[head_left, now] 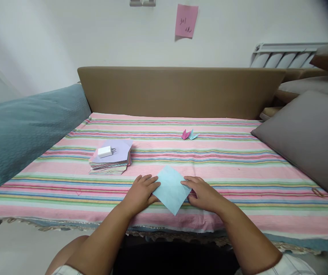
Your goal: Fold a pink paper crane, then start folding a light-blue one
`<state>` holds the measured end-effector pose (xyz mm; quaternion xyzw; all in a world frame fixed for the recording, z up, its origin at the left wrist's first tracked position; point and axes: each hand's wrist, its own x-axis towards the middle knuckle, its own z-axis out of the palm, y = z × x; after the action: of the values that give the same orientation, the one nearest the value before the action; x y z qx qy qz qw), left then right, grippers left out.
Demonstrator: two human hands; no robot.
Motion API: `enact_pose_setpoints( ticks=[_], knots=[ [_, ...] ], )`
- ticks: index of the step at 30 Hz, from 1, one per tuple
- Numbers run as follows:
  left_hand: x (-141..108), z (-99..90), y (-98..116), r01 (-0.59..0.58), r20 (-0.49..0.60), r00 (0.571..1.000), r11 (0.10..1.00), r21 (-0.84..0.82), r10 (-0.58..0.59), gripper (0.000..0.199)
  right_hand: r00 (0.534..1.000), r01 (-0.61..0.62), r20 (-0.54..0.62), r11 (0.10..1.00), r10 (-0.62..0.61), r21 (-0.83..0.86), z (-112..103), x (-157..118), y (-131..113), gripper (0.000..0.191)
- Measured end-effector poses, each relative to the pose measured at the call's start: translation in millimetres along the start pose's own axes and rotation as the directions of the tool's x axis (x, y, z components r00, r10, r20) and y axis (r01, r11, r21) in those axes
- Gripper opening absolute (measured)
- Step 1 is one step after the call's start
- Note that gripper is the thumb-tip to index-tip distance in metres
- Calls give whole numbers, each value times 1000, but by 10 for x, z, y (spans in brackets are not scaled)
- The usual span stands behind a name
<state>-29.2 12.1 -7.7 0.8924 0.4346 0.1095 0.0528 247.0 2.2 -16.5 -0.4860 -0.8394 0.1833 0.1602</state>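
Observation:
A light blue square of paper (172, 189) lies turned like a diamond on the striped cloth, one corner pointing toward me. My left hand (143, 192) rests at its left corner, with fingertips on the edge and the thumb just below. At the right corner is my right hand (198, 192), its index finger touching the paper and its thumb near the edge. Further back, a small folded magenta paper piece (185, 134) sits beside a small folded light blue piece (192, 135).
To the left, a stack of coloured paper (118, 151) carries a white charger (104, 152). A grey cushion (310, 141) stands at the right, a teal-covered armrest (34, 130) at the left. The brown backrest (175, 91) runs along the back, below a pink note (186, 21).

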Motion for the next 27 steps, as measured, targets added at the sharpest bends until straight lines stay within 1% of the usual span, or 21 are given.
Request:
enact_pose_setpoints(
  ticks=[3, 6, 14, 20, 24, 27],
  knots=[
    [18, -3, -1, 15, 0, 1000, 999, 29, -15, 37, 1000, -14, 13, 1000, 13, 10, -6, 0, -2, 58],
    [30, -12, -3, 14, -9, 1000, 999, 42, -14, 34, 1000, 2, -2, 1000, -2, 1, 3, 9, 8, 53],
    [32, 34, -68, -26, -129, 991, 999, 20, 29, 31, 999, 2, -50, 999, -4, -32, 33, 51, 38, 38],
    [37, 78, -98, -31, -192, 981, 999, 16, 33, 25, 996, -11, -87, 997, 4, -81, 71, 76, 56, 34],
    [44, 69, -98, -2, -199, 980, 999, -32, -4, 23, 993, -22, -115, 997, 13, -75, 63, 96, 61, 30],
    [52, 27, -76, 45, -213, 974, 989, -139, -75, 20, 993, -41, -113, 999, 37, -36, -7, 101, 24, 27]
  ],
)
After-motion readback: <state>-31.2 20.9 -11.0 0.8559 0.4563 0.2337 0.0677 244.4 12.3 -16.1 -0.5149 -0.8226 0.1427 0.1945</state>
